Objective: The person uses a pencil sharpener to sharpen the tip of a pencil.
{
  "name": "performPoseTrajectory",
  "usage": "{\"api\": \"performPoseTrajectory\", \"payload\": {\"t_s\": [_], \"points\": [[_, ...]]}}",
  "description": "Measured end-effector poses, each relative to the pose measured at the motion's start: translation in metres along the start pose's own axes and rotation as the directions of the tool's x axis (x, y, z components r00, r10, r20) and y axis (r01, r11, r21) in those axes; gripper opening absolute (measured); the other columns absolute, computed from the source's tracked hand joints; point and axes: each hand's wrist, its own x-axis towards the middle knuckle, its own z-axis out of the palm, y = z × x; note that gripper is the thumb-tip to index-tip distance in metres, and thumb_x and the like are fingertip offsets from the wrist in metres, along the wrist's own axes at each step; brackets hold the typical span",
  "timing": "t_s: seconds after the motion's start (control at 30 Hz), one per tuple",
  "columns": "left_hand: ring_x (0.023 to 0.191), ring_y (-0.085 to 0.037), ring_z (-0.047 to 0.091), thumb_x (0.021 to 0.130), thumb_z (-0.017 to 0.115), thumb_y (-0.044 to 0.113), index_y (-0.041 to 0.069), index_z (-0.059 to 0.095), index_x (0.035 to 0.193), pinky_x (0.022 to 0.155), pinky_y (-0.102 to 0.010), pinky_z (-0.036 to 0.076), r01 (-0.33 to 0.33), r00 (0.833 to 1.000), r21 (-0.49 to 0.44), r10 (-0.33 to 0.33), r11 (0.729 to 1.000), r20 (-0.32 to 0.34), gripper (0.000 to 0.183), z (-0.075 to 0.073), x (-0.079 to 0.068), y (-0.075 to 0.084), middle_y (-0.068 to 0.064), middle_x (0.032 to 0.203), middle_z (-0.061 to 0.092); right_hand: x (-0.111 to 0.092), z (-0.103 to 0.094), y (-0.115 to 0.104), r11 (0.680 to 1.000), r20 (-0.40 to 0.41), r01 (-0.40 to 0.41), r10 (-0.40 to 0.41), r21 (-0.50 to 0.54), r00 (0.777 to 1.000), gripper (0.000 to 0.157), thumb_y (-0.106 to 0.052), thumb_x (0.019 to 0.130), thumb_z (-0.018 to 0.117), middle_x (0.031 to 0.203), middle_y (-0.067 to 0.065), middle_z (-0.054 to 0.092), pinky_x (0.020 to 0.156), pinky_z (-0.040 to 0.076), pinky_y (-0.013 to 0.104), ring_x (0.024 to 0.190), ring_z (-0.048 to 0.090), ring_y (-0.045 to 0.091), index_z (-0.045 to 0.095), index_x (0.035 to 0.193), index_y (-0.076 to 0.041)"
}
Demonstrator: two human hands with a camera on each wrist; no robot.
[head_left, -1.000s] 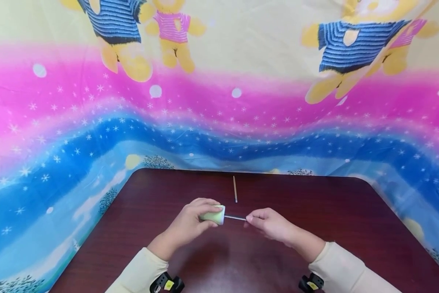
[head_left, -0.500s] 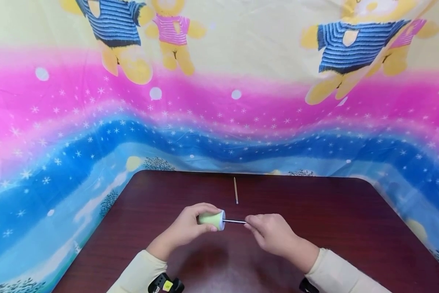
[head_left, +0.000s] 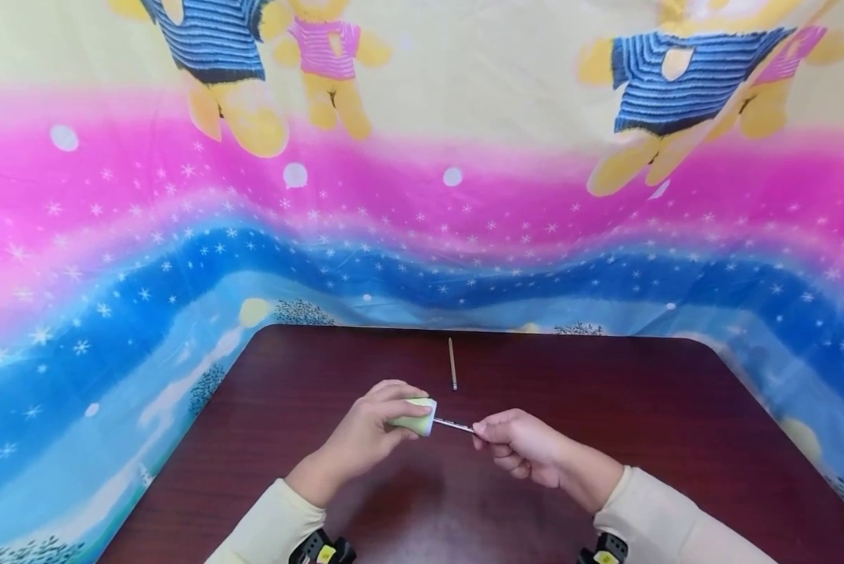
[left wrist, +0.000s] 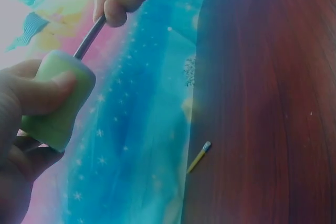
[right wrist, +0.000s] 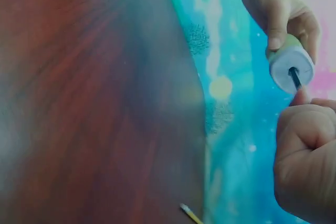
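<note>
Head view is showing us curling the fingers of our left hand (head_left: 366, 427) round a green cylinder (head_left: 412, 424), while the fingers of our right hand (head_left: 528, 448) are pinching a slim dark stick (head_left: 453, 425), likely a pencil. That stick is running into a hole in the cylinder's pale end, and we are holding both above the tabletop (head_left: 605, 392). As we judge it, we are working the stick in what looks like a sharpener; the next move is calling for a firm left grip and a stick lined up with the hole. Farther out, a yellow pencil (head_left: 452, 364) is lying near the far edge, apart from both hands. Tabletop is giving us open room on either side, with patterned cloth (head_left: 422, 258) hanging beyond the far edge.
</note>
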Motion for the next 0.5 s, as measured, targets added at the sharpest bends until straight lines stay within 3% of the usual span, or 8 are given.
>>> {"api": "performPoseTrajectory", "payload": {"t_s": [0.07, 0.13, 0.2, 0.23, 0.3, 0.37, 0.43, 0.5], "points": [[0.108, -0.023, 0.060, 0.071, 0.082, 0.001, 0.008, 0.074, 0.107, 0.086, -0.032, 0.053, 0.066, 0.997, -0.013, -0.066, 0.998, 0.027, 0.037, -0.001, 0.000, 0.000, -0.008, 0.113, 0.068, 0.001, -0.002, -0.002, 0.992, -0.011, 0.033, -0.035, -0.123, 0.999, 0.026, -0.020, 0.098, 0.052, 0.054, -0.005, 0.033, 0.041, 0.020, 0.020, 0.044, 0.028, 0.007, 0.063, 0.091, 0.002], [0.107, -0.023, 0.061, 0.074, 0.081, 0.004, 0.008, 0.073, 0.110, 0.088, -0.032, 0.052, 0.154, 0.987, -0.041, -0.151, 0.987, 0.055, 0.038, -0.002, -0.002, -0.001, -0.007, 0.114, 0.067, 0.003, -0.003, -0.004, 0.925, -0.048, 0.113, -0.140, -0.364, 0.989, 0.029, -0.025, 0.098, 0.055, 0.061, -0.003, 0.048, 0.043, 0.032, 0.023, 0.050, 0.041, 0.009, 0.066, 0.103, 0.001], [0.108, -0.023, 0.061, 0.076, 0.080, 0.007, 0.009, 0.071, 0.113, 0.089, -0.033, 0.051, 0.240, 0.969, -0.073, -0.235, 0.968, 0.080, 0.038, -0.003, -0.005, -0.003, -0.005, 0.116, 0.066, 0.004, -0.003, -0.003, 0.742, -0.072, 0.189, -0.304, -0.643, 0.950, 0.032, -0.030, 0.096, 0.059, 0.076, -0.002, 0.060, 0.052, 0.043, 0.028, 0.061, 0.052, 0.010, 0.066, 0.113, -0.003], [0.108, -0.023, 0.061, 0.077, 0.080, 0.008, 0.009, 0.071, 0.114, 0.088, -0.032, 0.051, 0.271, 0.961, -0.093, -0.263, 0.958, 0.085, 0.038, -0.003, -0.006, -0.004, -0.005, 0.116, 0.066, 0.004, -0.003, -0.001, 0.606, -0.064, 0.214, -0.403, -0.766, 0.913, 0.032, -0.032, 0.094, 0.062, 0.084, -0.003, 0.064, 0.057, 0.046, 0.029, 0.067, 0.055, 0.010, 0.066, 0.115, -0.008], [0.107, -0.024, 0.061, 0.079, 0.079, 0.009, 0.009, 0.070, 0.116, 0.085, -0.030, 0.052, 0.329, 0.943, -0.149, -0.317, 0.932, 0.101, 0.039, -0.005, -0.009, -0.006, -0.006, 0.117, 0.065, 0.005, -0.005, 0.005, 0.299, 0.008, 0.235, -0.602, -0.925, 0.798, 0.034, -0.033, 0.090, 0.067, 0.093, -0.005, 0.065, 0.064, 0.049, 0.029, 0.075, 0.058, 0.009, 0.067, 0.116, -0.012], [0.104, -0.024, 0.060, 0.081, 0.078, 0.011, 0.010, 0.069, 0.118, 0.081, -0.028, 0.052, 0.388, 0.921, -0.201, -0.369, 0.900, 0.125, 0.039, -0.007, -0.010, -0.007, -0.007, 0.119, 0.064, 0.005, -0.008, 0.011, 0.036, 0.126, 0.233, -0.756, -0.972, 0.642, 0.031, -0.035, 0.091, 0.065, 0.092, -0.005, 0.064, 0.061, 0.050, 0.029, 0.074, 0.058, 0.009, 0.068, 0.114, -0.013], [0.098, -0.023, 0.059, 0.082, 0.077, 0.013, 0.010, 0.068, 0.119, 0.076, -0.027, 0.052, 0.438, 0.898, -0.237, -0.411, 0.867, 0.153, 0.038, -0.010, -0.010, -0.008, -0.009, 0.119, 0.063, 0.008, -0.011, 0.015, -0.152, 0.248, 0.229, -0.839, -0.961, 0.484, 0.028, -0.034, 0.096, 0.058, 0.085, -0.004, 0.061, 0.055, 0.048, 0.028, 0.070, 0.058, 0.012, 0.070, 0.109, -0.012], [0.092, -0.021, 0.058, 0.083, 0.077, 0.015, 0.010, 0.068, 0.120, 0.072, -0.027, 0.051, 0.477, 0.878, -0.262, -0.441, 0.839, 0.187, 0.039, -0.011, -0.010, -0.007, -0.010, 0.119, 0.063, 0.012, -0.013, 0.018, -0.263, 0.329, 0.218, -0.870, -0.940, 0.368, 0.030, -0.033, 0.101, 0.050, 0.080, -0.004, 0.058, 0.050, 0.046, 0.027, 0.063, 0.056, 0.013, 0.071, 0.104, -0.013]]}}
